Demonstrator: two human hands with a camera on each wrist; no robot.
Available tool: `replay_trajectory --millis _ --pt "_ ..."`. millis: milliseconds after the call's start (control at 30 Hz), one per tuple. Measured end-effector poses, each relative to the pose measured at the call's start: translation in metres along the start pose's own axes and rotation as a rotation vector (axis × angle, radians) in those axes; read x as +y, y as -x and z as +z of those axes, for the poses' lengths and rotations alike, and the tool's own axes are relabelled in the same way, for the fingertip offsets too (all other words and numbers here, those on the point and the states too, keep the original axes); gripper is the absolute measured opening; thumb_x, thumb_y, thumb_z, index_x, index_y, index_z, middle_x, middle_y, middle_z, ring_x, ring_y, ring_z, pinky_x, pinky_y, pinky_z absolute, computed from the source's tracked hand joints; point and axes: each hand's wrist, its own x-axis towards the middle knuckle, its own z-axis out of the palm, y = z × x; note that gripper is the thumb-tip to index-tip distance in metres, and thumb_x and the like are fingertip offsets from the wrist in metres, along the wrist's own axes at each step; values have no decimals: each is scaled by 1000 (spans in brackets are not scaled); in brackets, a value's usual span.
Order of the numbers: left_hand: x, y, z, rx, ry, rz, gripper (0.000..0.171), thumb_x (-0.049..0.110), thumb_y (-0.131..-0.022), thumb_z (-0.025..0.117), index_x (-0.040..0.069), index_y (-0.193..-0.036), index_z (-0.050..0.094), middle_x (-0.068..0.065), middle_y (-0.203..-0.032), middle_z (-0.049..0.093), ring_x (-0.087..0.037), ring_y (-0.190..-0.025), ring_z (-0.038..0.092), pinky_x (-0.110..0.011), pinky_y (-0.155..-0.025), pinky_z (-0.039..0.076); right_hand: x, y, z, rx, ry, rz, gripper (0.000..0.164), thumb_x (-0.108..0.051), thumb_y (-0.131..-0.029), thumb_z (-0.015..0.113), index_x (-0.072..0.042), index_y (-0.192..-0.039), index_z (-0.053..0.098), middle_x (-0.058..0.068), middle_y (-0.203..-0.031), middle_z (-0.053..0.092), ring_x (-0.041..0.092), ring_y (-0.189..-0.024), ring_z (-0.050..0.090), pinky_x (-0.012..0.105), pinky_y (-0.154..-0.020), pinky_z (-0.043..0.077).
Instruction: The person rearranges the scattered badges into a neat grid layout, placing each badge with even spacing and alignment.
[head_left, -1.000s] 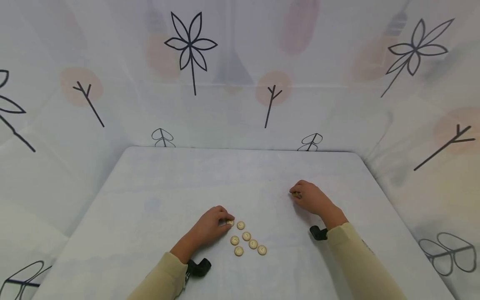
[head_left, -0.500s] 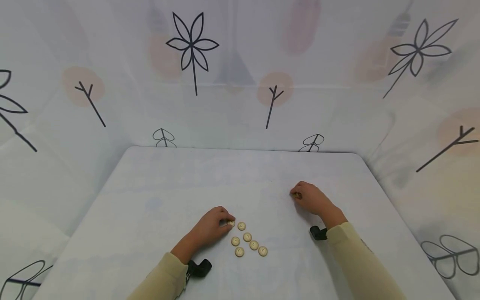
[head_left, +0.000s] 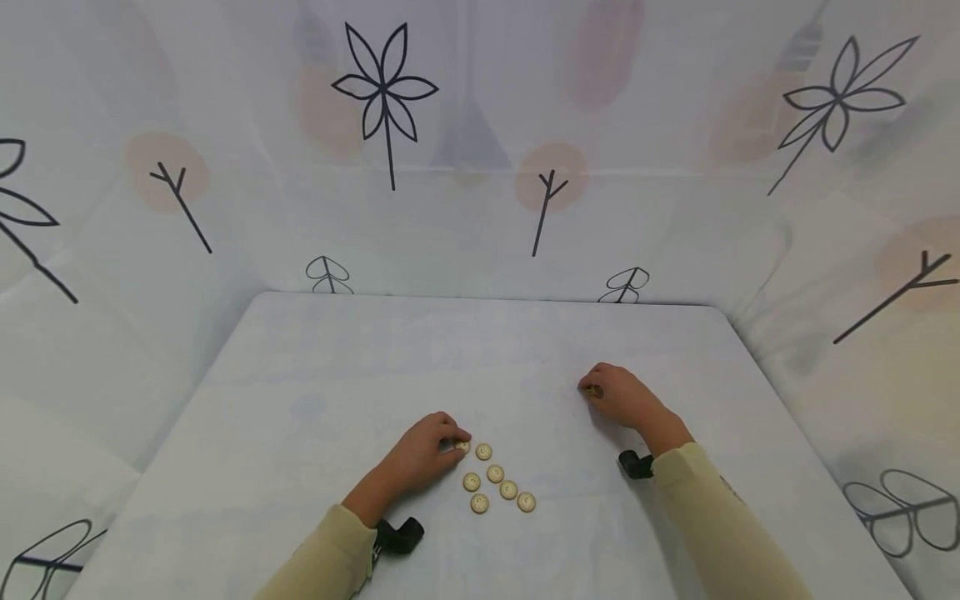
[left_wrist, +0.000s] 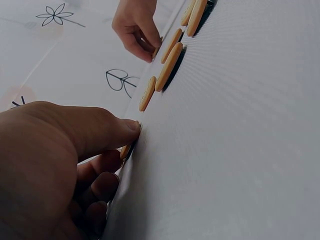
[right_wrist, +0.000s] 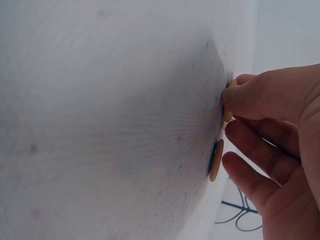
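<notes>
In the head view, my left hand [head_left: 422,450] is low over the table, left of a loose group of small round wooden discs [head_left: 495,473] with dark marks on top. Thumb and fingers pinch one disc [left_wrist: 125,151] by its edge, close to the tabletop. My right hand [head_left: 622,400] is farther back on the right, palm down. Its thumb and index finger pinch another disc [right_wrist: 230,102] at the table surface. A second disc [right_wrist: 217,161] lies beside that one, under the curled fingers; in the head view the hand mostly hides both.
A white cloth covers the table [head_left: 360,350], whose far edge meets a hanging white sheet [head_left: 465,217] printed with flowers and twigs. Black wrist mounts [head_left: 400,536] stick out under both sleeves.
Both hands keep nearly the same place and grip. The view shifts very slightly, and the loose discs lie as before.
</notes>
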Motion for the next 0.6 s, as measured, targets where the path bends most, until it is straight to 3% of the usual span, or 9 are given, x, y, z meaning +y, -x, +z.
replay_trajectory --millis 300,600 --pt "1 1 0 5 1 3 22 27 -93 65 19 -112 72 7 -104 60 -9 -94 54 -33 -85 48 0 1 0 -8 -9 34 22 -8 -91 63 -5 -112 70 11 -115 64 32 -111 58 48 -97 46" --pt "4 2 -2 2 -6 -5 22 27 -93 64 18 -112 72 7 -104 60 -9 -96 55 -34 -85 48 -2 3 0 18 37 -2 23 -12 -94 62 -6 -114 70 12 -117 64 33 -114 58 49 -99 46"
